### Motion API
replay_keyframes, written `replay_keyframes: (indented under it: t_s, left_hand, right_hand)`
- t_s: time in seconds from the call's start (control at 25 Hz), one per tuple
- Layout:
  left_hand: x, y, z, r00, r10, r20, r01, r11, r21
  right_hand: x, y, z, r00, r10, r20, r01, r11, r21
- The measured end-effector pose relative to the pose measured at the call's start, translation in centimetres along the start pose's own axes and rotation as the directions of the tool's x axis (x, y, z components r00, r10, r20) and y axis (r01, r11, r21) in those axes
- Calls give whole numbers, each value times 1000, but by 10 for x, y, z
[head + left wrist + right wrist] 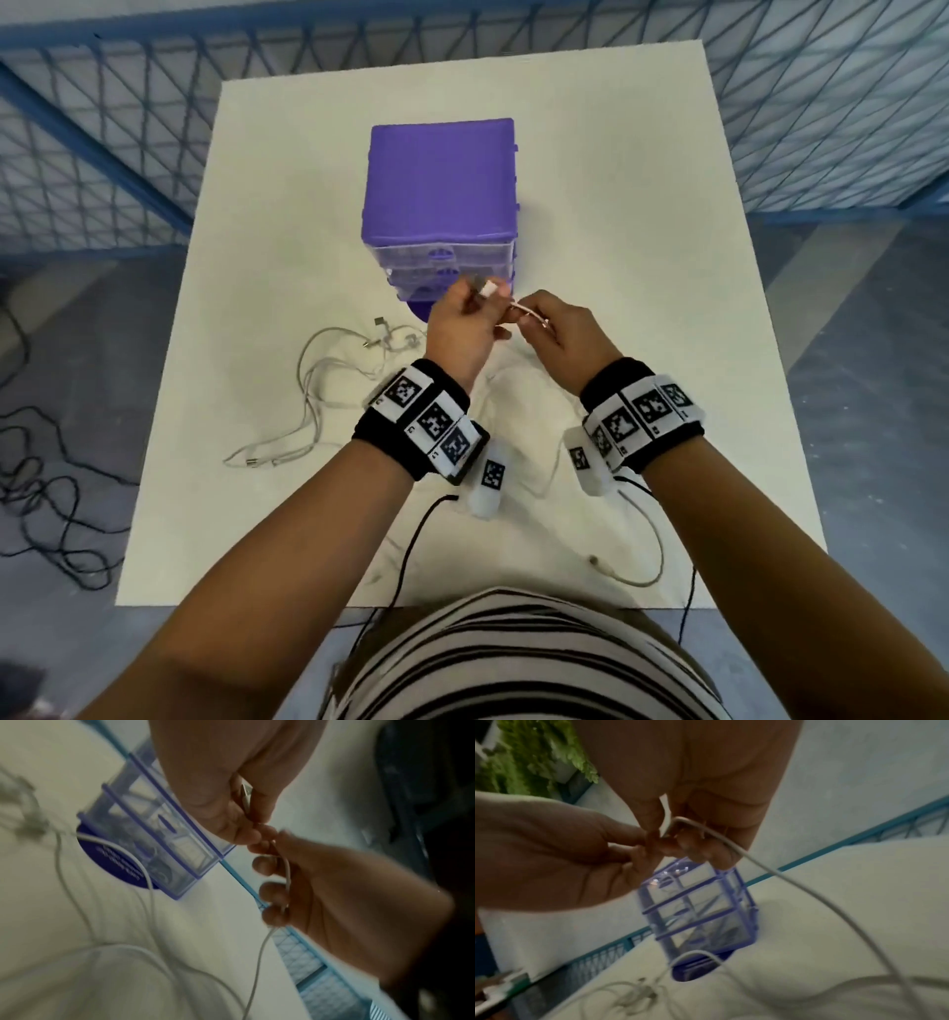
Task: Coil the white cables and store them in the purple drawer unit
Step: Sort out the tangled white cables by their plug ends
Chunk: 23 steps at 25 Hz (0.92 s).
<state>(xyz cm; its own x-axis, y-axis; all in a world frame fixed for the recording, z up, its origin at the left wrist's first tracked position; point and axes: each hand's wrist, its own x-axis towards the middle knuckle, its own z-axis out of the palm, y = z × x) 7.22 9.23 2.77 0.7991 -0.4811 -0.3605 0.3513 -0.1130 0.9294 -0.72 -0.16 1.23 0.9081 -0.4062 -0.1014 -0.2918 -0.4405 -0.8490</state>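
The task looks to be at its very start: no coil is visible, and all the drawers of the purple drawer unit (439, 185) appear pushed in, though its clear fronts are too blurred to say whether anything lies inside. The left hand (462, 329) is raised just in front of the unit's lower drawers, fingers curled round the plug end of one white cable (770, 870), the connector (482, 287) sticking up past its fingertips. The right hand (560, 329), close beside it, pinches the same cable a little way along and lets it run down through its curled fingers, as the left wrist view shows. From there the cable falls slack to the white table (667, 257) and trails toward the near edge, where its other end (595, 559) lies. So at most the first loop is being formed; almost the whole length seems still to be wound. A loose tangle of further white cables (318, 390) lies untouched on the table to the left, in front of the unit. What is left, I judge, is nearly everything: finishing this coil, opening a drawer, putting the coil in, then doing the same for the tangle.
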Motion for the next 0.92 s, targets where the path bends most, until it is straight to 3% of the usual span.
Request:
replay_keyframes:
  t_s: [0.08, 0.16, 0.24, 0.32, 0.4, 0.56, 0.6, 0.68, 0.8, 0.92]
  left_hand:
    - [-2, -6, -22, 999, 43, 2, -43, 986, 161]
    - [7, -12, -55, 989, 88, -119, -46, 947, 318]
    - [28, -21, -91, 949, 101, -298, 101, 800, 592]
    - [46, -35, -118, 921, -46, -386, 334, 603, 725]
    - [53, -48, -128, 924, -154, -351, 379, 505, 776]
    - [56, -60, -131, 950, -159, -270, 312, 408, 858]
    - [54, -58, -131, 950, -156, -271, 312, 420, 852]
    - [47, -51, -131, 957, -90, -277, 280, 553, 785]
    - [17, -34, -124, 951, 166, -263, 39, 776, 630]
    - [-12, -23, -105, 938, 330, -104, -212, 786, 580]
  right_hand:
    - [11, -8, 16, 1000, 9, -10, -9, 1000, -4]
    - [18, -11, 29, 999, 33, -6, -33, 997, -74]
    - [20, -11, 40, 998, 64, -1, -64, 992, -112]
    - [21, -12, 48, 995, 98, -16, -99, 989, -106]
    - [20, -13, 54, 990, 136, -32, -138, 986, -88]
    - [18, -17, 66, 979, 206, 7, -206, 978, -13]
    - [18, -17, 68, 976, 217, 14, -217, 976, 1]
    - [18, -17, 72, 973, 232, 9, -232, 972, 28]
    - [18, -26, 78, 976, 215, -36, -211, 973, 96]
    - [19, -42, 85, 983, 180, -29, -173, 971, 166]
